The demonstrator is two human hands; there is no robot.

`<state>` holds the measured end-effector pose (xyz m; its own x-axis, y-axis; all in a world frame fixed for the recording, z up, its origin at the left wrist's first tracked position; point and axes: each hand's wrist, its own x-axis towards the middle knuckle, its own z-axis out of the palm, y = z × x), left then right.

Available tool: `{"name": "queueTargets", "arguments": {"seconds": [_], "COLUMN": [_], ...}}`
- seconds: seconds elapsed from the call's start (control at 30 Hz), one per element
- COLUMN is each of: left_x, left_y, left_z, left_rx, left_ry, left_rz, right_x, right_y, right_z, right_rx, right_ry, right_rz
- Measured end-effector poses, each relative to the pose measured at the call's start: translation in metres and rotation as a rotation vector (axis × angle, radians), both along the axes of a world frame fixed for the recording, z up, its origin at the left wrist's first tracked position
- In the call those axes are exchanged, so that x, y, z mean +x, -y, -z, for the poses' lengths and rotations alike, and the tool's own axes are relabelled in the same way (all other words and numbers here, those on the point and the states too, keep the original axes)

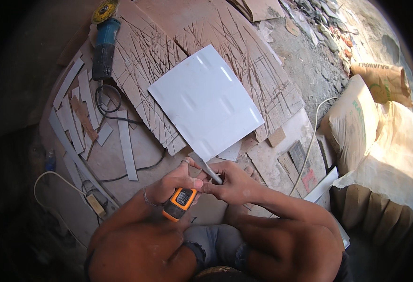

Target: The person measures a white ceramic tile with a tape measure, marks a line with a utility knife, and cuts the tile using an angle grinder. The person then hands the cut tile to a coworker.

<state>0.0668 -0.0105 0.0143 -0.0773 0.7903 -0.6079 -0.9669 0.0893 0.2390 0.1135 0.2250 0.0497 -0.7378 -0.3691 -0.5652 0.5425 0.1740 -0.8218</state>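
My left hand [174, 182] is closed around an orange and black tape measure [184, 197], whose body shows below the thumb. Close against it, my right hand [234, 183] grips a slim grey rod [211, 173] with a dark rounded end. The rod slants between both hands, and its exact kind is not clear. Just beyond the fingers lies a glossy white square tile [206, 103], turned at an angle. Beneath the tile is a wooden board [145, 61] scored with many cuts.
An angle grinder [106, 47] with a yellow disc lies at the upper left, its dark cable [117, 117] trailing among narrow tile strips [128, 150]. Filled sacks [354, 113] stand at the right beside a pale cord [313, 141]. Rubble [329, 37] covers the far right ground.
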Motion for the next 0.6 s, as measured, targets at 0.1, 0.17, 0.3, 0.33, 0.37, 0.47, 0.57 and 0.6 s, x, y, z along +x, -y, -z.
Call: {"name": "queueTargets", "arguments": {"seconds": [0.1,0.17,0.3,0.33,0.37,0.47,0.57,0.6], "left_x": [0.0,-0.002,0.01,0.011,-0.004,-0.014,-0.024,-0.028], "left_y": [0.002,0.016,0.062,0.075,0.087,0.129,0.172,0.182], "left_z": [-0.007,-0.003,0.03,0.038,0.036,0.033,0.04,0.041], "left_rx": [-0.063,-0.139,-0.795,-1.005,-1.211,-1.545,-1.606,-1.585], "left_ry": [0.007,-0.065,-1.276,-1.407,-1.278,-1.168,-1.163,-1.146], "left_rz": [-0.063,-0.05,0.156,0.225,0.096,-0.124,0.016,0.13], "right_x": [-0.005,-0.006,-0.006,0.0,0.006,0.021,0.021,0.021], "right_y": [0.002,-0.005,-0.025,-0.03,-0.033,-0.042,-0.04,-0.038], "right_z": [0.0,-0.003,-0.002,0.003,0.008,0.01,0.021,0.023], "right_rx": [-0.116,-0.075,0.046,0.091,0.142,0.296,0.372,0.367], "right_ry": [0.17,0.284,0.178,0.139,0.099,0.053,0.028,0.024], "right_rz": [0.007,0.022,0.199,0.236,0.277,0.205,0.09,0.067]}}
